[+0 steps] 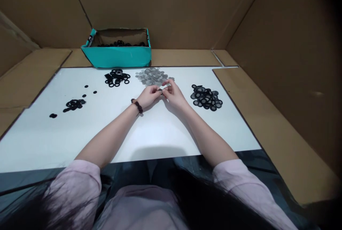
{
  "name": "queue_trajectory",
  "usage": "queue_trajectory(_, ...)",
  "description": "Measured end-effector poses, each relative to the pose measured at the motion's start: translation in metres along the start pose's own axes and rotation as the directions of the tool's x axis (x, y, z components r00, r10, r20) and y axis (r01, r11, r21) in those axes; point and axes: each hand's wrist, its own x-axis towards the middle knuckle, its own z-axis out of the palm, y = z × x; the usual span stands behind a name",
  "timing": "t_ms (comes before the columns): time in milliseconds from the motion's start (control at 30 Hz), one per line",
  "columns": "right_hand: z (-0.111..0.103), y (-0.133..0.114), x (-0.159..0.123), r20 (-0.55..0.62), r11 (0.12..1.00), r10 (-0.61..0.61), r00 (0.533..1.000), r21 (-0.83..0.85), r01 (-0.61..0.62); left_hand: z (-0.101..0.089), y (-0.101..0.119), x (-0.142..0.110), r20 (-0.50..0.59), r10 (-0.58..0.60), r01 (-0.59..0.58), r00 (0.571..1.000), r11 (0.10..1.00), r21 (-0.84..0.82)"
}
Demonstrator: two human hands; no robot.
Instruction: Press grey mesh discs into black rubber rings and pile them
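My left hand (pixel 148 95) and my right hand (pixel 174 94) meet above the middle of the white board. Between their fingertips they pinch a small dark ring (pixel 161 92), mostly hidden by the fingers. Just behind the hands spreads a pile of thin grey discs (pixel 151 75). To its left lies a heap of black rings (pixel 117 79). On the right is a pile of black rings with grey discs set in them (pixel 205 98). A dark beaded bracelet (pixel 138 106) circles my left wrist.
A teal cardboard box (pixel 120 57) with black pieces inside stands at the back edge of the white board (pixel 157 134). Farther left lies a pile of black pieces (pixel 75 104), with several loose ones around it. Brown cardboard walls (pixel 187 9) enclose the back and sides.
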Motion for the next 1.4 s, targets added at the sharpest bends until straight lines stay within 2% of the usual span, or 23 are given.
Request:
queue_trajectory(167, -0.001, 0.000, 0.002, 0.062, 0.998, -0.042, 0.997, -0.048, 0.045, 0.001, -0.005, 0.000, 0.041, 0.027, -0.030, 0.999, 0.998, 0.057)
queue_trajectory(333, -0.004, -0.002, 0.002, 0.152, 0.998, 0.010, 0.988, 0.059, -0.019, 0.003, -0.011, 0.002, -0.062, 0.029, -0.029, 0.998, 1.000, 0.007)
queue_trajectory(433, -0.007, -0.003, 0.001, 0.213, 0.999, 0.001, 0.977, 0.042, -0.010, 0.001, -0.012, 0.002, 0.015, 0.041, -0.042, 0.999, 0.996, 0.080)
queue_trajectory(500, -0.006, -0.002, 0.000, 0.180, 1.000, -0.012, 0.984, 0.023, 0.008, 0.001, -0.012, 0.003, 0.048, 0.040, -0.044, 0.998, 0.996, 0.077)
queue_trajectory(600, -0.001, 0.000, -0.002, 0.031, 0.999, 0.002, 1.000, 0.049, -0.003, 0.002, -0.013, 0.004, -0.056, 0.021, -0.021, 0.998, 1.000, 0.003)
queue_trajectory(667, 0.003, 0.002, -0.002, -0.018, 0.998, 0.013, 1.000, 0.067, -0.012, 0.003, -0.014, 0.005, -0.126, 0.009, -0.012, 0.992, 1.000, -0.022)
queue_trajectory(700, 0.004, 0.002, -0.002, -0.020, 0.998, 0.009, 1.000, 0.057, -0.008, 0.003, -0.015, 0.004, -0.126, 0.011, -0.013, 0.992, 1.000, -0.017)
queue_trajectory(867, -0.001, -0.002, -0.002, 0.026, 0.999, -0.039, 0.999, -0.033, 0.039, 0.003, -0.013, 0.003, 0.022, 0.021, -0.021, 1.000, 1.000, 0.016)
queue_trajectory(967, -0.003, -0.003, -0.002, 0.079, 1.000, -0.019, 0.997, -0.017, 0.021, 0.004, -0.013, 0.002, -0.035, 0.018, -0.020, 0.999, 0.997, -0.074)
queue_trajectory(1033, -0.003, -0.002, -0.002, 0.100, 1.000, -0.003, 0.995, -0.007, 0.003, 0.004, -0.012, 0.002, -0.075, 0.022, -0.028, 0.997, 0.997, -0.074)
queue_trajectory(1133, -0.005, -0.001, -0.001, 0.172, 1.000, 0.004, 0.985, 0.012, -0.006, 0.002, -0.010, 0.001, 0.007, 0.029, -0.029, 1.000, 0.998, 0.057)
queue_trajectory(1200, -0.006, -0.001, 0.000, 0.217, 1.000, -0.002, 0.976, 0.021, -0.003, 0.003, -0.009, 0.001, 0.060, 0.023, -0.028, 0.998, 0.997, 0.077)
queue_trajectory(1267, -0.006, -0.002, 0.000, 0.155, 1.000, -0.004, 0.988, 0.024, 0.000, 0.005, -0.010, 0.002, 0.043, 0.013, -0.012, 0.999, 1.000, -0.012)
queue_trajectory(1333, -0.004, -0.002, -0.001, 0.009, 1.000, 0.005, 1.000, 0.015, -0.005, 0.008, -0.013, 0.003, -0.019, 0.002, -0.004, 1.000, 0.995, -0.104)
queue_trajectory(1400, -0.002, -0.004, -0.002, -0.081, 0.999, -0.010, 0.997, -0.033, 0.007, 0.009, -0.014, 0.004, -0.051, 0.015, -0.019, 0.999, 0.997, -0.081)
